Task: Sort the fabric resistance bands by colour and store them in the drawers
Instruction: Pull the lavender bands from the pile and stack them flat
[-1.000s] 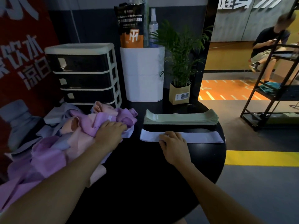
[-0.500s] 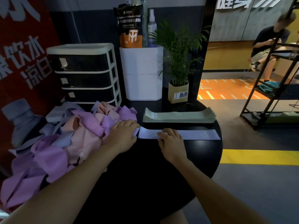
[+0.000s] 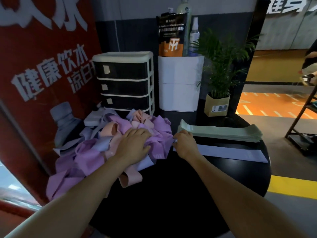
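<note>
A tangled pile of purple, pink and pale lavender fabric bands [image 3: 96, 150] covers the left of the round black table [image 3: 171, 194]. My left hand [image 3: 133, 143] lies palm down on that pile, fingers spread. A flat lavender band [image 3: 229, 152] stretches to the right, and my right hand [image 3: 184, 143] pinches its left end. Behind it sits a neat stack of green bands [image 3: 221, 133]. A small chest of three dark drawers [image 3: 123, 83], all closed, stands at the back left.
A white bin [image 3: 180, 85] holding a bag and spray bottles stands beside the drawers. A potted plant [image 3: 217, 103] is behind the green stack. A red banner [image 3: 42, 74] walls off the left. A black rack [image 3: 305, 121] stands at the right.
My right hand slid left along the lavender band to its left end. My left hand moved right, then settled back on the pile. The view turned left.
</note>
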